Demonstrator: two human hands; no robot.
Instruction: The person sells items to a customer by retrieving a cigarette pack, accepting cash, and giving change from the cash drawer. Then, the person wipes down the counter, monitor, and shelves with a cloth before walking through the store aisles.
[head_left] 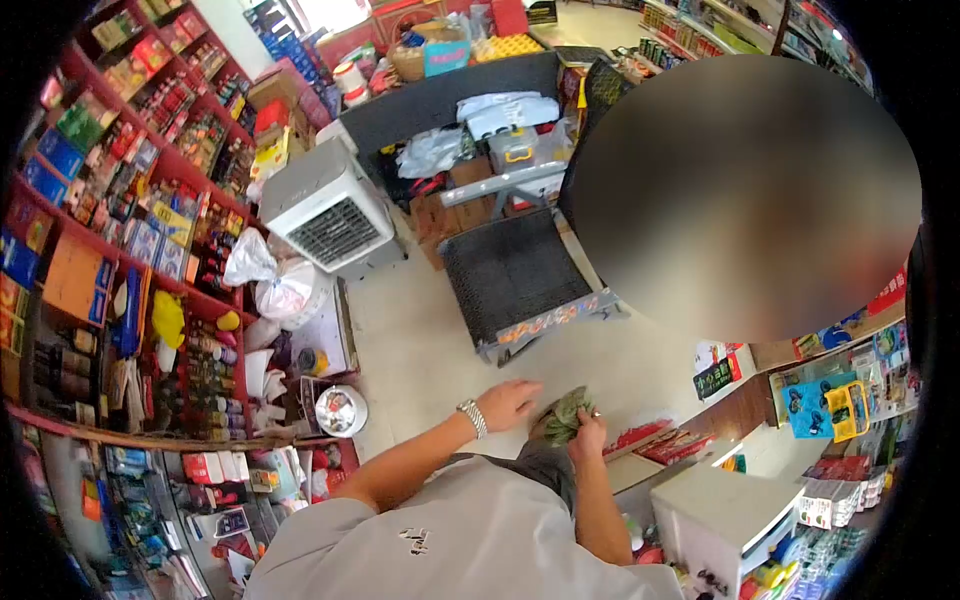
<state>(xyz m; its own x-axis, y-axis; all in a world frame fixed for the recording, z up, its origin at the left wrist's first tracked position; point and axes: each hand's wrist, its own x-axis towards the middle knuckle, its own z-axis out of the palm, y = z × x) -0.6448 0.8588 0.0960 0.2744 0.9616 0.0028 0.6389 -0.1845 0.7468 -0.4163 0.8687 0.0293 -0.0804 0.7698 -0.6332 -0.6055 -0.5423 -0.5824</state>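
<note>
My right hand [590, 437] grips a crumpled grey-green cloth [567, 412] in front of my body, low over the floor. Just left of the cloth, my left hand [508, 404] is held out with its fingers extended and nothing in them. A metal-band watch [473, 418] is on my left wrist. Beyond both hands stands a black chair [515, 270] with a patterned strip along its front edge.
An air cooler [330, 210] stands left of the chair. Packed red shelves [215, 275] line the left side, with a white bin [342, 411] beside them. On my right are a white cabinet [725, 505] and a goods display. A large blurred patch covers the upper right.
</note>
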